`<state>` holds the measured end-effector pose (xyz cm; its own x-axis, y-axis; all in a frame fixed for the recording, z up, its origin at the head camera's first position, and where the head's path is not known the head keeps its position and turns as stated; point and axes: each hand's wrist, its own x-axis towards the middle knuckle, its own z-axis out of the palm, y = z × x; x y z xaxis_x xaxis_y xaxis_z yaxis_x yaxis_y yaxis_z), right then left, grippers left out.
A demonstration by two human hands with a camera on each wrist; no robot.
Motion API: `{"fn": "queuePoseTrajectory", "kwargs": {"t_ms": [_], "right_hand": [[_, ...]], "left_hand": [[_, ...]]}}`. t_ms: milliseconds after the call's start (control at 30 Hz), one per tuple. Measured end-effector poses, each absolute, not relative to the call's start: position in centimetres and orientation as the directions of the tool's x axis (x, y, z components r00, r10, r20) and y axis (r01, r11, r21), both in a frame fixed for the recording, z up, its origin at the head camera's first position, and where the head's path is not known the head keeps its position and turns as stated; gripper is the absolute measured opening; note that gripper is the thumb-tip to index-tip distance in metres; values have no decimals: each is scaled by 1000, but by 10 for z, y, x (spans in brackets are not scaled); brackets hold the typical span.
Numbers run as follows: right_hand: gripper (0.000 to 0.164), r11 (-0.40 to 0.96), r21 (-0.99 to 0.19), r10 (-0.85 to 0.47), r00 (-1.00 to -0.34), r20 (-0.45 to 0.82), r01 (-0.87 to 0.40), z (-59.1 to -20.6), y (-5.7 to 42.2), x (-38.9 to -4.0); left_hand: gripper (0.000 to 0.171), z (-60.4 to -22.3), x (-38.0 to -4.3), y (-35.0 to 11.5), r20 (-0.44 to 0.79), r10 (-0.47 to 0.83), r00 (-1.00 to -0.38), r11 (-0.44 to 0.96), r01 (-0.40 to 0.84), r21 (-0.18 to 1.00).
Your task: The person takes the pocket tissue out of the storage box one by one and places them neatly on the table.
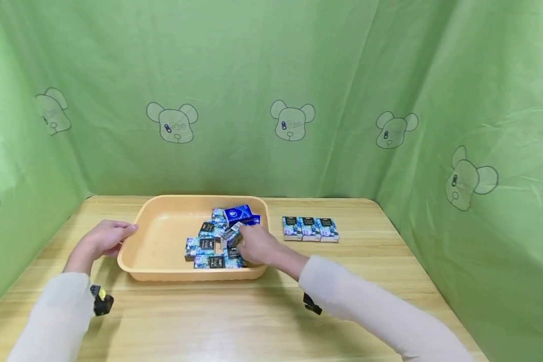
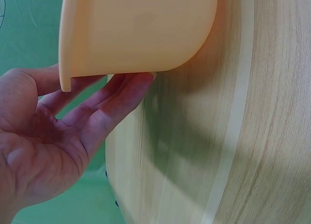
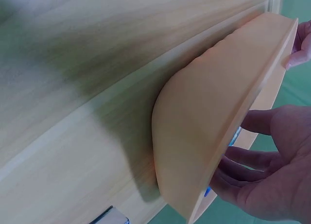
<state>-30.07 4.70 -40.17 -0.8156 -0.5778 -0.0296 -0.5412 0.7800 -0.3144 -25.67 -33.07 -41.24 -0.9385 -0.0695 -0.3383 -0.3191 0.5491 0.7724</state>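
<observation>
A shallow peach plastic basin (image 1: 158,275) stands on the table with several small packs of pocket tissues (image 1: 201,247) heaped in its right half, most with a blue floral print and a black label. My left hand (image 1: 106,237) grips the basin's left rim, thumb at the lip and fingers against the outer wall in the left wrist view. Over the right side of the basin, my right hand (image 1: 260,245) pinches one tissue pack (image 1: 233,234). Two plain dark-blue packs (image 1: 238,213) lie behind it. In the right wrist view the basin wall hides most of the packs.
To the right of the basin, three floral tissue packs (image 1: 311,229) stand side by side in a row on the wooden table (image 1: 199,322). Green curtains (image 1: 235,60) with bear-head prints enclose the back and both sides.
</observation>
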Motion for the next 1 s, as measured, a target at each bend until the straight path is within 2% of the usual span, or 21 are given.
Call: {"fn": "queuePoseTrajectory", "kwargs": {"t_ms": [467, 633, 1000], "right_hand": [[65, 825, -210, -558, -813, -165, -524, -410, 35, -290], [63, 835, -176, -548, -818, -174, -521, -410, 32, -291], [56, 854, -180, -518, -835, -188, -489, -412, 29, -292]], "left_hand": [[65, -412, -255, -329, -340, -66, -938, 525, -323, 787], [66, -412, -255, -329, -338, -69, -939, 531, -322, 784], [65, -412, -256, -329, -337, -71, -939, 517, -324, 793]]}}
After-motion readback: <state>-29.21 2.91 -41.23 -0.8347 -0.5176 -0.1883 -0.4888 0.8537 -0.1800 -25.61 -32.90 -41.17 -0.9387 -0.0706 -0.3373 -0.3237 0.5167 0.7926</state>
